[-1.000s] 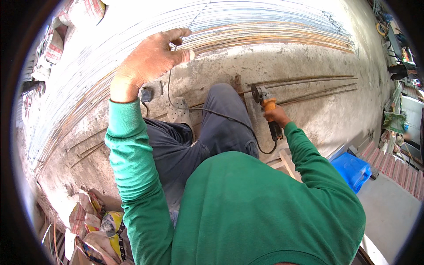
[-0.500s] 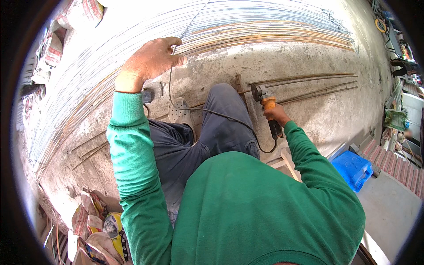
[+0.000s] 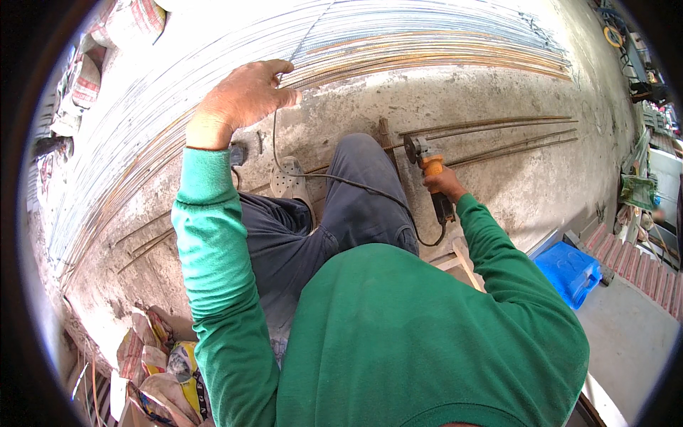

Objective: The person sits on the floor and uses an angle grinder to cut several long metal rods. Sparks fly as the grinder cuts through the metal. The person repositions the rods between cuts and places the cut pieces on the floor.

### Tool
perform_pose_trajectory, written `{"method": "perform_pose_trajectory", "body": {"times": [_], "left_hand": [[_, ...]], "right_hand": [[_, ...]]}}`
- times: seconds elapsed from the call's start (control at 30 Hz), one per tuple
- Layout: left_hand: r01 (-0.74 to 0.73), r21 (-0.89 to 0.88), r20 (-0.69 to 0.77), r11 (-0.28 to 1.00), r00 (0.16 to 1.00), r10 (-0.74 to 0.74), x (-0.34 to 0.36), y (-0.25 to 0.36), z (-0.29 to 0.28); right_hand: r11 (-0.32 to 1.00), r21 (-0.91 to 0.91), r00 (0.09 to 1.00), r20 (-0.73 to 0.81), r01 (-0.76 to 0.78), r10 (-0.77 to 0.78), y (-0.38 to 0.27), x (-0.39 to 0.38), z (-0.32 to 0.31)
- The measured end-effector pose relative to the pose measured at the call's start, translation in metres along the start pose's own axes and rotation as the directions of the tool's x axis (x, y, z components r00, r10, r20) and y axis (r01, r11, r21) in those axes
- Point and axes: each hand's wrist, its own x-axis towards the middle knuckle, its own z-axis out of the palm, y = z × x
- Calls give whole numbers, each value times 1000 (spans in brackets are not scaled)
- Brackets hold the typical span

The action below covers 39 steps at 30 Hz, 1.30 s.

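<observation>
My right hand (image 3: 446, 183) is wrapped around an orange and black angle grinder (image 3: 432, 165). Its disc (image 3: 411, 149) stands at a thin steel bar (image 3: 395, 147) beyond my right knee; I cannot tell whether they touch. A black power cord (image 3: 366, 188) runs from the grinder over my knee, past my shoe (image 3: 288, 181) and up beside my left hand. That left hand (image 3: 245, 98) is raised at the near side of the long rods, thumb and forefinger apart, its other fingers partly hidden. The cord passes behind it.
Many long steel rods (image 3: 434, 48) stretch across the floor ahead. Shorter bars (image 3: 505, 148) lie at the right, others (image 3: 153, 242) at the left. Filled sacks (image 3: 135, 21) stand far left, more bags (image 3: 160, 363) near left. A blue plastic container (image 3: 567, 274) sits on the right.
My hands and the grinder keep nearly the same places. The view has shifted very slightly at the right edge.
</observation>
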Motion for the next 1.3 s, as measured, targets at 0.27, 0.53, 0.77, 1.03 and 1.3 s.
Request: {"method": "perform_pose_trajectory", "body": {"times": [0.27,0.53,0.77,1.03,1.3], "left_hand": [[-27,1,9,1000,1000,27,4,-4,1],[-44,8,-1,999,999,44,5,-8,4],[-10,28,16,1000,1000,10,3,-2,0],[-18,51,10,999,1000,18,3,-1,-3],[-44,48,14,998,999,44,6,-4,-3]], "right_hand": [[999,48,1000,6,12,-12,0,-2,3],[999,-5,999,-18,40,-40,14,15,1],[1000,-8,999,-35,20,-21,16,20,3],[998,64,999,-38,21,-19,0,10,10],[986,-155,996,-51,58,-67,21,33,3]]}}
